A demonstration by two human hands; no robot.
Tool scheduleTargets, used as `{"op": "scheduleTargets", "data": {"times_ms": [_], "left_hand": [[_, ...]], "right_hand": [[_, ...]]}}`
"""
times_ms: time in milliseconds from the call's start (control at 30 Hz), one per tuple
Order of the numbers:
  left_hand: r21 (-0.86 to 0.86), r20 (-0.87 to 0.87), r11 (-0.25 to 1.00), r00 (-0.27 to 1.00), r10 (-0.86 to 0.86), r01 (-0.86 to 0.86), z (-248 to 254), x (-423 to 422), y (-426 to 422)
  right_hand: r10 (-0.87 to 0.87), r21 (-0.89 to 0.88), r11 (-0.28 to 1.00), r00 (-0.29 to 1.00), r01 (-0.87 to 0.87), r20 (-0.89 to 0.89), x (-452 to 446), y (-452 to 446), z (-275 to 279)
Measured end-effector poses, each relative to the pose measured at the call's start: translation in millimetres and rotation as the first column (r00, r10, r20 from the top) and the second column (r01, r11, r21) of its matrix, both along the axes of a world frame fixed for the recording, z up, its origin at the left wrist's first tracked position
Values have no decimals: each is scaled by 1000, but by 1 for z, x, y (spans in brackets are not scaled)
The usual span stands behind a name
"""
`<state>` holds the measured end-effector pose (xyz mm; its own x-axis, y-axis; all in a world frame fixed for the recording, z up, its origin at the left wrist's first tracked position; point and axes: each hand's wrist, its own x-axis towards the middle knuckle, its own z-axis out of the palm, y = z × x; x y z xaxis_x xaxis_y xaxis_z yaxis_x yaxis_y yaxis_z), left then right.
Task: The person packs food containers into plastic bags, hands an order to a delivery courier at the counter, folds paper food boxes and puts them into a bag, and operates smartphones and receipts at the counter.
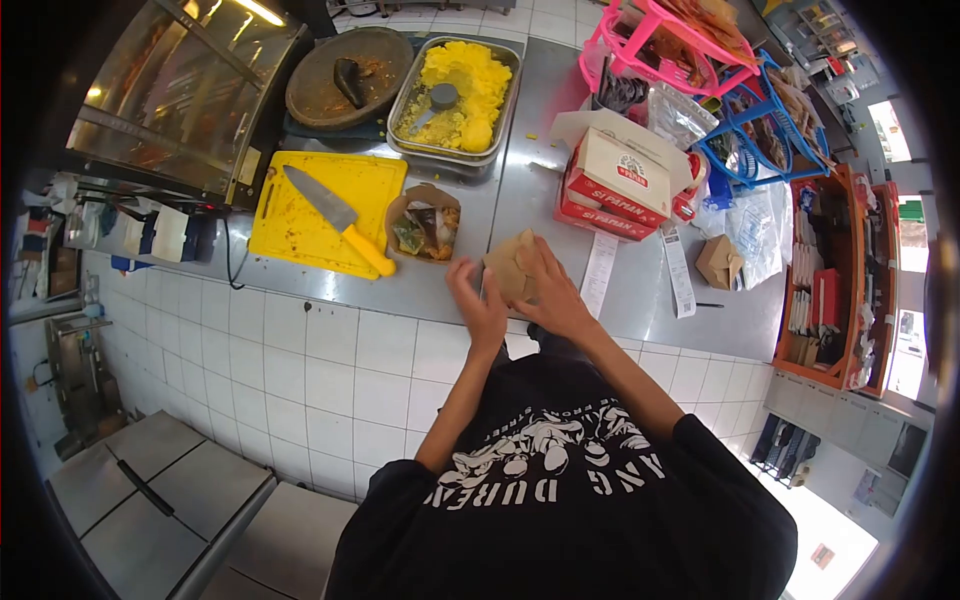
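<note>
A brown paper food box (508, 268) lies at the front edge of the steel counter, its top flaps folded over. My right hand (550, 292) rests on its right side with the fingers spread across the top. My left hand (478, 303) is at the box's left side, fingers apart, the fingertips near its edge. Left of it stands an open brown box (424, 222) with food and a small plastic bag inside. Beside that, a knife (335, 215) with a yellow handle lies on a yellow cutting board (290, 235).
Behind are a tray of yellow rice (465, 90) and a stone mortar (335, 95). Red-and-white boxes (618, 175), paper receipts (600, 272), another brown box (718, 262), and pink (650, 20) and blue (790, 130) baskets stand to the right. A glass display case (180, 100) is at the left.
</note>
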<state>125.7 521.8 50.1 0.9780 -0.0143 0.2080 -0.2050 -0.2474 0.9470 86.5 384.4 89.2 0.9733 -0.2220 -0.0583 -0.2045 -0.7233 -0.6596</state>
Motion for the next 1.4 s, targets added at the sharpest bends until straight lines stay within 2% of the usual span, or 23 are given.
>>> {"op": "scheduleTargets", "data": {"times_ms": [67, 133, 167, 267, 300, 367, 400, 467, 500, 567, 600, 633, 667, 767, 867, 967, 1067, 1133, 1167, 1233, 1267, 1333, 1400], "left_hand": [[30, -28, 992, 992, 121, -120, 1, 10, 24], [50, -102, 955, 949, 297, -293, 3, 28, 45], [-73, -254, 952, 929, 270, -297, 8, 41, 49], [-170, -228, 971, 966, 125, -166, -9, 63, 57], [-183, -192, 971, 974, 121, -157, -12, 67, 58], [-94, -46, 954, 959, 280, -283, -4, 76, 54], [-58, 36, 937, 937, 347, -345, -1, 80, 55], [148, 223, 958, 952, 209, -245, 1, 89, 63], [246, 305, 946, 943, 132, -212, 2, 98, 64], [325, 277, 944, 960, -38, -57, 1, 106, 74], [369, 254, 929, 959, -128, 26, 2, 108, 79], [315, 270, 949, 959, -88, -2, 3, 111, 77], [366, 278, 930, 954, -107, -2, 5, 112, 77], [495, 303, 869, 942, -144, -27, 8, 117, 74], [558, 326, 826, 937, -122, -86, 1, 127, 62], [578, 323, 806, 942, -85, -125, -10, 135, 52], [579, 325, 805, 942, -82, -130, -18, 137, 49], [494, 293, 863, 955, -49, -107, -17, 140, 51], [522, 334, 847, 938, -91, -103, -18, 141, 55], [579, 402, 809, 898, -181, -96, -6, 139, 67], [605, 345, 789, 928, -141, -105, 1, 136, 68], [654, 240, 747, 969, -53, -121, 12, 128, 70], [560, 153, 828, 985, -77, -22, 6, 116, 68]], "right_hand": [[123, -118, 982, 973, -147, -194, 0, -6, 10], [77, -172, 978, 973, -115, -215, 2, -8, 14], [59, -205, 973, 973, -106, -223, 6, -8, 17], [-5, -486, 871, 990, -66, -144, 26, -6, 27], [7, -339, 940, 996, -39, -94, 40, -3, 27], [3, -13, 1000, 1000, -3, 4, 77, 10, 24], [74, 40, 996, 997, -75, 33, 86, 23, 19], [202, 133, 968, 974, -215, 106, 101, 47, 0], [223, 15, 973, 952, -231, 208, 106, 53, -5], [302, -210, 949, 876, -237, 376, 100, 67, -17], [334, -283, 928, 879, -243, 341, 100, 70, -20], [358, -354, 903, 882, -243, 307, 99, 71, -23], [377, -425, 873, 885, -241, 272, 99, 70, -26], [382, -220, 918, 885, -330, 266, 109, 60, -33], [298, 68, 944, 924, -322, 241, 116, 48, -36], [-98, 165, 986, 900, 29, 425, 146, 54, -3], [248, 193, 940, 951, -282, 185, 174, 36, -19], [352, -11, 933, 907, -360, 231, 169, 34, -21], [413, -113, 911, 879, -398, 239, 162, 35, -24], [410, -166, 909, 891, -382, 194, 147, 41, -25], [404, -193, 908, 898, -371, 175, 139, 44, -25], [367, -92, 928, 929, -362, 53, 125, 54, -9], [364, -28, 931, 931, -364, -9, 118, 57, -2]]}}
